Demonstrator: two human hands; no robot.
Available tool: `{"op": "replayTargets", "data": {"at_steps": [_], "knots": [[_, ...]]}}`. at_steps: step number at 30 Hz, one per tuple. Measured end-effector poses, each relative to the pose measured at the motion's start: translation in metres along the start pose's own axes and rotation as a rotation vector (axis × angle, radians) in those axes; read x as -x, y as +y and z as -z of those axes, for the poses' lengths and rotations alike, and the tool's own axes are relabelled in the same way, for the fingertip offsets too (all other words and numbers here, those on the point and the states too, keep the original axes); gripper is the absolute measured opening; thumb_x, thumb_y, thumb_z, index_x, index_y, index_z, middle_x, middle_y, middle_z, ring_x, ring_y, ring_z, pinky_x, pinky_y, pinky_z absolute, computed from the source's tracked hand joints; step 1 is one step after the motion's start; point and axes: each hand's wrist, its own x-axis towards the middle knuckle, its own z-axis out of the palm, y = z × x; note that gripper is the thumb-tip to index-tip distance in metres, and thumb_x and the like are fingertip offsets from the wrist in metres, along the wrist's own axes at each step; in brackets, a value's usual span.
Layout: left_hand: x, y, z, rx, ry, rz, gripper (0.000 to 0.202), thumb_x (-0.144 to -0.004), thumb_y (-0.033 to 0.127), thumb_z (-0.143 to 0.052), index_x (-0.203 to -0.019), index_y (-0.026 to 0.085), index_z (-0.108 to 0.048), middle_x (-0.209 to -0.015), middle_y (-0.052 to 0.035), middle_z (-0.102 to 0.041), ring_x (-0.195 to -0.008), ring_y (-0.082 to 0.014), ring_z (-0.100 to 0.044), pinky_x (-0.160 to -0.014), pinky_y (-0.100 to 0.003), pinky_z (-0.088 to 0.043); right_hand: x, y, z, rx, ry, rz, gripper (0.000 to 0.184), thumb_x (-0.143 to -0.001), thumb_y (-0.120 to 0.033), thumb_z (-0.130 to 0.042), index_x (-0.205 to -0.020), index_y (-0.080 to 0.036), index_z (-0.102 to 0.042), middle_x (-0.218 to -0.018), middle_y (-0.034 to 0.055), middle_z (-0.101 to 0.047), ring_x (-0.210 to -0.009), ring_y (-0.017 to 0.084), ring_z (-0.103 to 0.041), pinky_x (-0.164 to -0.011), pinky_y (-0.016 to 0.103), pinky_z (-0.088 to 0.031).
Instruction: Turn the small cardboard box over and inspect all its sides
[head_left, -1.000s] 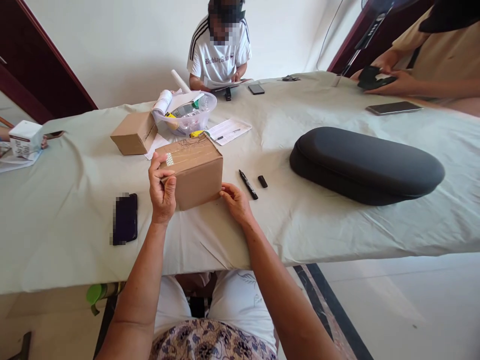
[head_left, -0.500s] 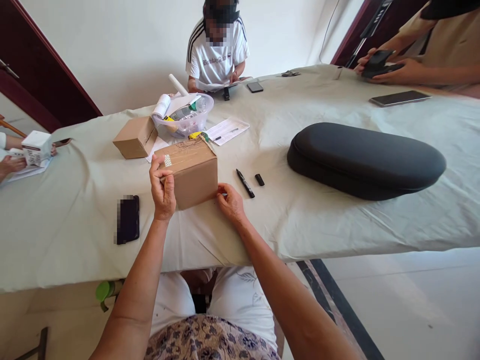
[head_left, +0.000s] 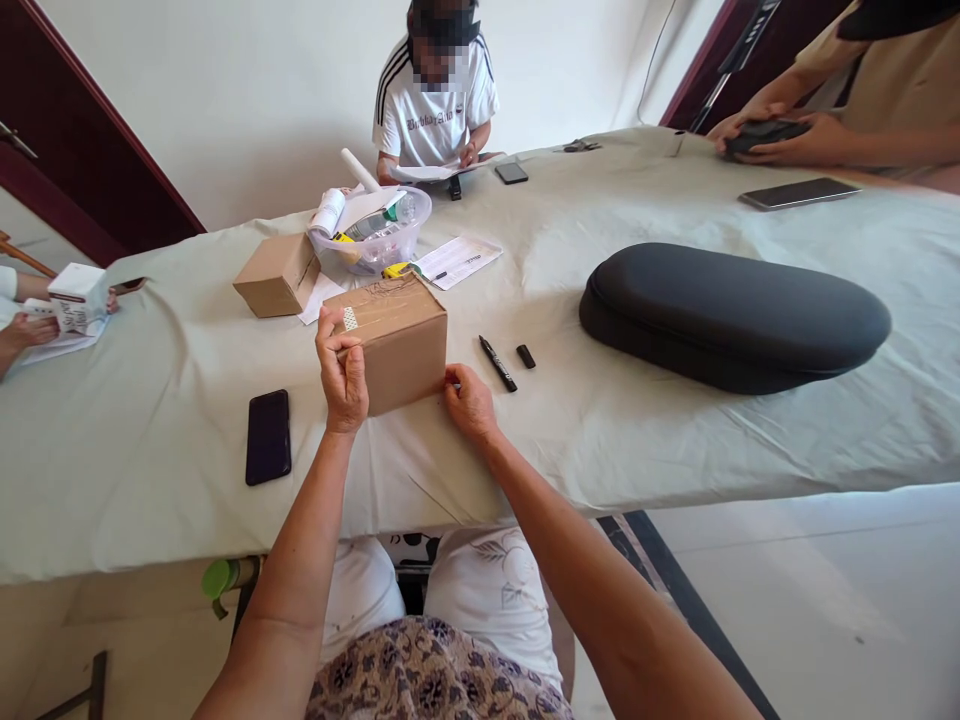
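Note:
A taped brown cardboard box stands on the cloth-covered table in front of me. My left hand grips its near left corner, fingers curled over the top edge. My right hand rests at the box's lower right corner, fingers bent against the box and the cloth. A black marker and its cap lie just right of the box.
A black phone lies left of me. A second cardboard box, a clear bowl of items and a paper sit behind. A large black case lies right. Three other people sit around the table.
The box and both hands have stayed nearly as they were; the view has shifted slightly. My right hand has edged closer against the box's lower corner.

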Motion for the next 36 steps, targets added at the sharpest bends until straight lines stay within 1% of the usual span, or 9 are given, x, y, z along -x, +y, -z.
{"op": "replayTargets", "data": {"at_steps": [5,11,16,21,25,28,32,36], "knots": [[0.000,0.000,0.000,0.030,0.007,0.021,0.024,-0.100,0.047,-0.047,-0.101,0.025,-0.055,-0.144,-0.0108,-0.054,-0.154,-0.0238,-0.030,-0.121,-0.045,-0.035,0.000,-0.004,0.000,0.082,-0.011,-0.019,0.034,-0.078,-0.015,-0.043,-0.102,-0.022,-0.066,-0.105,0.0092,-0.070,-0.091,0.024,-0.062,-0.084,0.041,-0.051],[-0.002,-0.001,0.002,0.056,-0.001,-0.028,0.021,-0.100,0.044,-0.049,-0.102,0.024,-0.057,-0.142,-0.0107,-0.056,-0.153,-0.0230,-0.031,-0.123,-0.044,-0.031,0.000,-0.007,0.002,0.080,-0.039,-0.017,0.036,-0.076,-0.011,-0.043,-0.103,-0.022,-0.064,-0.105,0.0085,-0.070,-0.093,0.023,-0.062,-0.087,0.039,-0.051],[-0.003,-0.003,0.005,0.058,-0.009,0.001,0.029,-0.098,0.050,-0.052,-0.101,0.022,-0.058,-0.141,-0.0110,-0.057,-0.152,-0.0247,-0.032,-0.124,-0.044,-0.028,-0.001,-0.006,0.002,0.073,-0.036,-0.007,0.037,-0.075,-0.010,-0.044,-0.104,-0.022,-0.064,-0.107,0.0078,-0.070,-0.094,0.022,-0.062,-0.087,0.038,-0.051],[-0.004,-0.005,0.008,0.062,-0.014,-0.001,0.030,-0.097,0.053,-0.052,-0.099,0.024,-0.058,-0.138,-0.0107,-0.059,-0.153,-0.0250,-0.032,-0.124,-0.045,-0.029,-0.001,-0.005,0.000,0.096,-0.029,-0.003,0.038,-0.075,-0.010,-0.043,-0.105,-0.022,-0.065,-0.106,0.0079,-0.070,-0.093,0.022,-0.062,-0.086,0.038,-0.051],[-0.004,-0.007,0.015,0.073,-0.042,0.012,0.031,-0.097,0.055,-0.051,-0.099,0.024,-0.057,-0.138,-0.0121,-0.057,-0.154,-0.0251,-0.030,-0.125,-0.045,-0.027,0.000,-0.005,0.000,0.153,-0.043,0.010,0.037,-0.076,-0.010,-0.044,-0.104,-0.021,-0.065,-0.109,0.0093,-0.071,-0.095,0.023,-0.063,-0.086,0.038,-0.051],[0.000,-0.009,0.024,0.082,-0.023,0.031,0.032,-0.097,0.056,-0.051,-0.099,0.024,-0.056,-0.137,-0.0127,-0.057,-0.154,-0.0249,-0.029,-0.125,-0.046,-0.028,0.000,-0.006,0.000,0.156,-0.055,-0.003,0.040,-0.076,-0.011,-0.046,-0.110,-0.022,-0.064,-0.108,0.0090,-0.074,-0.096,0.024,-0.065,-0.087,0.040,-0.052],[0.005,-0.010,0.037,0.085,0.014,0.039,0.032,-0.098,0.054,-0.050,-0.100,0.023,-0.055,-0.139,-0.0130,-0.056,-0.155,-0.0252,-0.027,-0.125,-0.047,-0.028,0.001,-0.008,0.002,0.098,-0.107,-0.042,0.045,-0.079,-0.014,-0.049,-0.121,-0.027,-0.060,-0.101,0.0032,-0.078,-0.093,0.025,-0.069,-0.088,0.042,-0.052],[0.009,-0.009,0.044,0.059,0.049,0.046,0.032,-0.099,0.055,-0.049,-0.100,0.023,-0.054,-0.138,-0.0126,-0.057,-0.155,-0.0261,-0.028,-0.125,-0.047,-0.028,0.001,-0.008,0.004,0.002,-0.122,-0.029,0.044,-0.080,-0.015,-0.049,-0.120,-0.028,-0.060,-0.097,0.0002,-0.080,-0.091,0.022,-0.071,-0.087,0.038,-0.052]]}}
